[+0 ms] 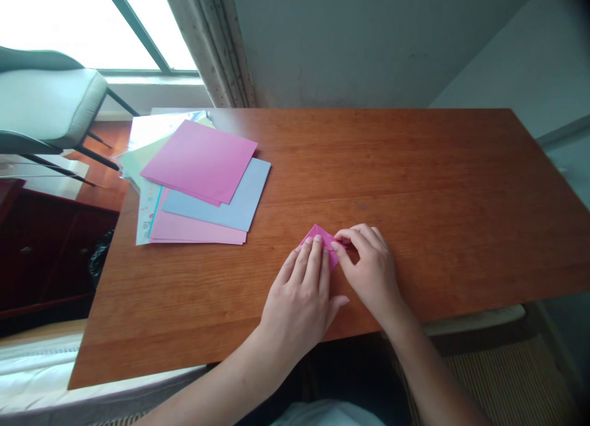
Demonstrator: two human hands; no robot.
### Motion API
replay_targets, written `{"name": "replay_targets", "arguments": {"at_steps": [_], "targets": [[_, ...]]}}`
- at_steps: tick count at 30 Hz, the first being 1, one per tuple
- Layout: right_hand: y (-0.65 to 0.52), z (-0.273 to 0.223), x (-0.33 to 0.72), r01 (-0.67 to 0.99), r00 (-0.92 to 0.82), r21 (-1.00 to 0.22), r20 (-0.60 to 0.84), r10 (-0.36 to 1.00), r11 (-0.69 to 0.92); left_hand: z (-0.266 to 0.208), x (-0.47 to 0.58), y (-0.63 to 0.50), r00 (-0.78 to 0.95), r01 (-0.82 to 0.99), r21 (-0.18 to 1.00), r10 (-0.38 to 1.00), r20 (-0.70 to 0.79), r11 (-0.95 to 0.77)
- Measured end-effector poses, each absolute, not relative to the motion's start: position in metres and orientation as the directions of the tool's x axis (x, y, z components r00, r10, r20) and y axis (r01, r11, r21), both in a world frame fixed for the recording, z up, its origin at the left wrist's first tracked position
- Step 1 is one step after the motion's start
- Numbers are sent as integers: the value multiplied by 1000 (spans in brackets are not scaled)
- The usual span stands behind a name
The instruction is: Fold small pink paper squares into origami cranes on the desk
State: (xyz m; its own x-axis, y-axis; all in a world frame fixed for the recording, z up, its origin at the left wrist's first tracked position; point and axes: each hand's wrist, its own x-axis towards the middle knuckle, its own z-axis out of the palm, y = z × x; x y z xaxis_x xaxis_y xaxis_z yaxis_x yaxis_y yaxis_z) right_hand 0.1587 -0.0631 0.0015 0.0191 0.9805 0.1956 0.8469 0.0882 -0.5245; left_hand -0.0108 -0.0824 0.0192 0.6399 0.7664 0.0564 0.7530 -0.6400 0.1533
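A small folded piece of pink paper lies on the wooden table in front of me, one corner pointing away. Across its left part my left hand lies flat, fingers stretched out and thumb apart, pressing the paper down. My right hand pinches the paper's right corner between thumb and forefinger. Much of the paper is hidden under the left fingers, so its full folded shape cannot be made out.
Sheets of pink paper lie at the table's left over blue paper, lighter pink paper and plastic packets. The wooden table reaches far to the right. A chair stands by the window, beyond the left edge.
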Motion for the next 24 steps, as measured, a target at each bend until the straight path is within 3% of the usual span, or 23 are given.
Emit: {"name": "replay_targets", "arguments": {"at_steps": [13, 24], "targets": [[-63, 0, 161, 849, 5, -519, 194, 981, 98, 20, -66, -81, 664, 743, 21, 740, 109, -669], [-63, 2, 160, 855, 10, -510, 191, 982, 91, 21, -68, -84, 622, 752, 76, 743, 247, -655]]}}
